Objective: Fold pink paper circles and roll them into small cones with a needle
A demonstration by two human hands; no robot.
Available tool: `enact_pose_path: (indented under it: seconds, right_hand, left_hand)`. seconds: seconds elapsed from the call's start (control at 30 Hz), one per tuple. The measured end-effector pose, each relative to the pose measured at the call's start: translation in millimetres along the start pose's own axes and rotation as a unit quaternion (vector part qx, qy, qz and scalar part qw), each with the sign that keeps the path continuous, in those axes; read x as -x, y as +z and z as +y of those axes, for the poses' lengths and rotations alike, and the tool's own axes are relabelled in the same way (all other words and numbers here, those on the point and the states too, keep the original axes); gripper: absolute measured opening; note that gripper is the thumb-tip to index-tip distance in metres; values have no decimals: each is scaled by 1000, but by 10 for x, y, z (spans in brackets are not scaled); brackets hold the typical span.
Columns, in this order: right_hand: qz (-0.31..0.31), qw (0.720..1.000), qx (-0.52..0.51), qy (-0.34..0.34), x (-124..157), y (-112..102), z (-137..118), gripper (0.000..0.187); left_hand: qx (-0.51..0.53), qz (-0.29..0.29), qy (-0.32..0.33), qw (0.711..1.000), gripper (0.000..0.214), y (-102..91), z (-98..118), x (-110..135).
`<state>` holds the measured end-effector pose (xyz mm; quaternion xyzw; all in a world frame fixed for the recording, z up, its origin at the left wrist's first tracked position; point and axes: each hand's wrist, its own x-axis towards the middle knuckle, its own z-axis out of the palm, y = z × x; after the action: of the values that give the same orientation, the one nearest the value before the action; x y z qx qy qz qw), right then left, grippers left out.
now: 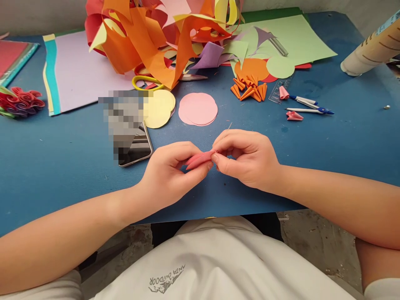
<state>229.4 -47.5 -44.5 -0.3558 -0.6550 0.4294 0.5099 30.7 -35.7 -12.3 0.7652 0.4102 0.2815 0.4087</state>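
Note:
Both hands meet over the near middle of the blue table. My left hand and my right hand pinch a folded pink paper piece between their fingertips, fingers closed on it from either side. Just beyond them lie a stack of pink paper circles and yellow paper circles. Two finished pink paper cones rest to the right near two pens.
A phone lies left of my hands. Farther back are a heap of cut orange, red and yellow paper scraps, yellow-handled scissors, several orange paper cones, green sheets, a lilac sheet, rolled paper flowers and a roll.

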Motion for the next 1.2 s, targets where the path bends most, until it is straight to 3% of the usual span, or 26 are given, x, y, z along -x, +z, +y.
enact_pose_path:
  seconds: [0.23, 0.53, 1.2]
  right_hand:
    - [-34, 998, -39, -17, -12, -16, 34, 7]
    - [-29, 997, -61, 45, -5, -6, -8, 7]
    - [-50, 993, -100, 31, -11, -25, 42, 8]
  left_hand:
    - [50, -5, 2, 999, 21, -29, 19, 2]
    - [58, -1, -42, 997, 25, -32, 22, -29]
    - [29, -24, 22, 999, 26, -49, 22, -13]
